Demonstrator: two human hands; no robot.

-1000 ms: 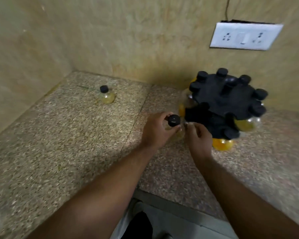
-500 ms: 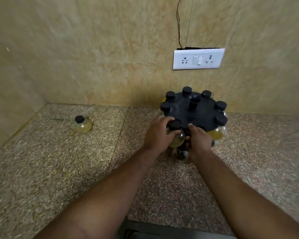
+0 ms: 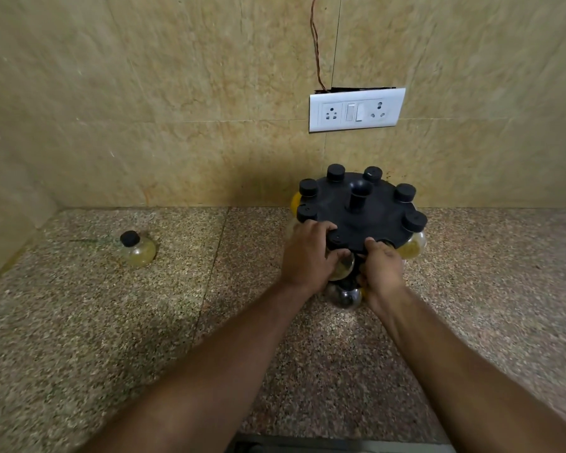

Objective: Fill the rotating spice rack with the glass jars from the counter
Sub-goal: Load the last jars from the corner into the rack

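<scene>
Glass jar (image 3: 342,269) looks slick, breakable, best gripped at the neck; left hand (image 3: 307,256) curls round it at the rack's (image 3: 363,220) front, right hand's (image 3: 384,273) fingers clamp the rim.

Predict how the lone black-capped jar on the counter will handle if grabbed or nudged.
The jar looks like clear glass: probably rigid, slick, breakable on the stone counter. Its bulbous body may roll if knocked over. Little yellowish fill shows, so likely light.
</scene>
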